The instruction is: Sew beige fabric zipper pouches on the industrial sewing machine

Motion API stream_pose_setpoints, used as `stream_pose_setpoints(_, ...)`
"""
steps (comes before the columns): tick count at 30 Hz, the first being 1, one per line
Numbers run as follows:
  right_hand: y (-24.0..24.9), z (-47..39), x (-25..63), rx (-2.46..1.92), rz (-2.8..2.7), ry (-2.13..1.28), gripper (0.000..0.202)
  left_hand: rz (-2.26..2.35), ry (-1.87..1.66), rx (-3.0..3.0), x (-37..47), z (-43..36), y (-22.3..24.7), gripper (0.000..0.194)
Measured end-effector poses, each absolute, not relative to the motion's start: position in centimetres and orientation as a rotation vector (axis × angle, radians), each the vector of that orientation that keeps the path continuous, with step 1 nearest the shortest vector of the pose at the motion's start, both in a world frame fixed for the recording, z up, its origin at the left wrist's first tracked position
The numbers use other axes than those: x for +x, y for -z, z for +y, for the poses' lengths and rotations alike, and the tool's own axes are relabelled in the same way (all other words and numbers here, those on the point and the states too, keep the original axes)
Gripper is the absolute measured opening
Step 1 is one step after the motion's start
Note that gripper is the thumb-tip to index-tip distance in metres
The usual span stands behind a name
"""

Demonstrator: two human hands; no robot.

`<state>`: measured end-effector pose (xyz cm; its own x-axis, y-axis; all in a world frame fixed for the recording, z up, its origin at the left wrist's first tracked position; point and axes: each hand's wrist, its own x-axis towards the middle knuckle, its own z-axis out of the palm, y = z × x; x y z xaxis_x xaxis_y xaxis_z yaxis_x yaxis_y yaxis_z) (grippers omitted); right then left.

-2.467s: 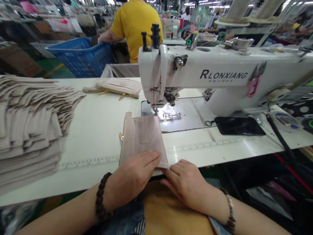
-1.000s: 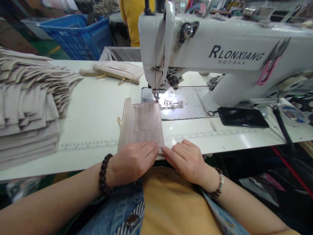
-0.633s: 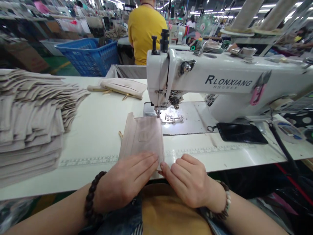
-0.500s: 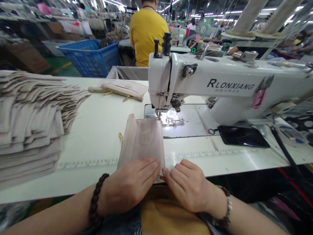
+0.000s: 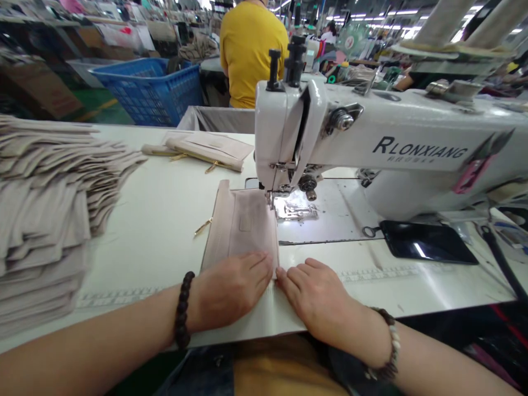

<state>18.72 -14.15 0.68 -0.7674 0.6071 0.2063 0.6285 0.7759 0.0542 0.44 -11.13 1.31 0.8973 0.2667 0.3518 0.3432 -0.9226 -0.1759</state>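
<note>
Your pouch point(image 5: 253, 242) lies flat on the bench point(image 5: 160, 220), its far right corner at the presser foot point(image 5: 272, 200) of the sewing machine point(image 5: 284, 132); how much cloth sits beneath the foot is too small to tell. Your left hand point(image 5: 231, 289) rests palm down over the near end, fingers together. Your right hand point(image 5: 317, 300) is just beside it, fingertips at the near right corner. Whether either pinches the cloth you can't tell from here, since the thumbs and undersides are hidden.

The likeliest trouble is a skewed edge: if your left hand pressed harder than your right guided, the pouch could swing and the line wander off its right side. Uneven pulling might also pucker the layers or shift one over another. The zipper pull point(image 5: 203, 226) sticks out from the left side onto the bench; it could catch if you turned the pouch carelessly. Your fingers are well short of the foot, but following the cloth too far forward could bring them dangerously close.
</note>
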Motion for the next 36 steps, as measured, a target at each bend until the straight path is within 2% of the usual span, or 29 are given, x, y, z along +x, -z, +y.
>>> stream_pose_setpoints(14, -1.1, -9.1, 18.4, -0.991, -2.938, 0.345, 0.012, -0.440, 0.563, -2.779, 0.3, -6.0, -0.8, 0.042)
stream_pose_setpoints(23, 0.4, -6.8, 19.0, -1.032, -2.765, 0.459, 0.030, -0.468, 0.239, -2.833, 0.2, -2.9, -0.2, 0.024)
stream_pose_setpoints(30, 0.4, -6.4, 18.9, -1.133, -2.732, 0.357, 0.028, -0.676, -0.085, -2.872, 0.8, -1.0, -0.9, 0.022)
stream_pose_setpoints(36, 0.3, -6.4, 18.9, -1.151, -2.737, 0.339, 0.027, -0.793, -0.068, -2.876, 1.1, -0.1, -1.2, 0.019)
